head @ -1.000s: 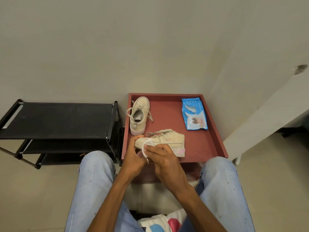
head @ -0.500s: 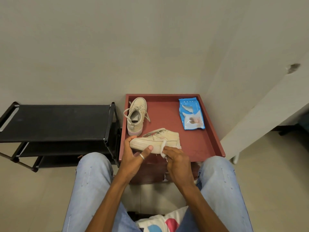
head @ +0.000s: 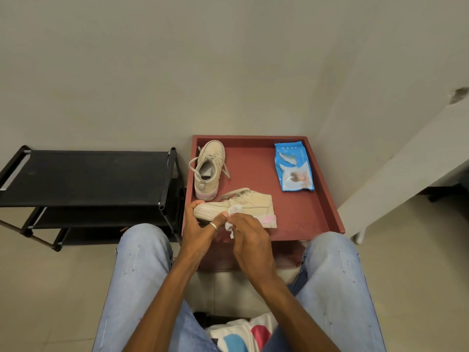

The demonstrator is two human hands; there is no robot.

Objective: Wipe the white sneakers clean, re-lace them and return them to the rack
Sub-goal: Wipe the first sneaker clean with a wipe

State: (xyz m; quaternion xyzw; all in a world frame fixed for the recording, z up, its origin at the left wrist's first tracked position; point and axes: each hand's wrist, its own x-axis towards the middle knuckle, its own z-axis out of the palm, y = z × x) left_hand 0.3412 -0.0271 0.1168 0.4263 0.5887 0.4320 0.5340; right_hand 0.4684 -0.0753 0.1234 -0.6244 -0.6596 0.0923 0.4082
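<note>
Two hands: left hand [head: 199, 232] grips near sneaker [head: 255, 203] at toe, right hand [head: 250, 237] pinches white wipe [head: 234, 210]; blue pack [head: 294, 170] print unreadable.

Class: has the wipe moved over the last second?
Yes. The wipe slid right across the tray, from the toe of the sneaker toward its middle.

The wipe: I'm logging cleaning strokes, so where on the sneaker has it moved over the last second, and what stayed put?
The right hand has slid the wipe along the side of the held sneaker, from its toe end toward the middle. The left hand still grips the toe. The second sneaker and the wipes pack lie unmoved on the red tray.
</note>
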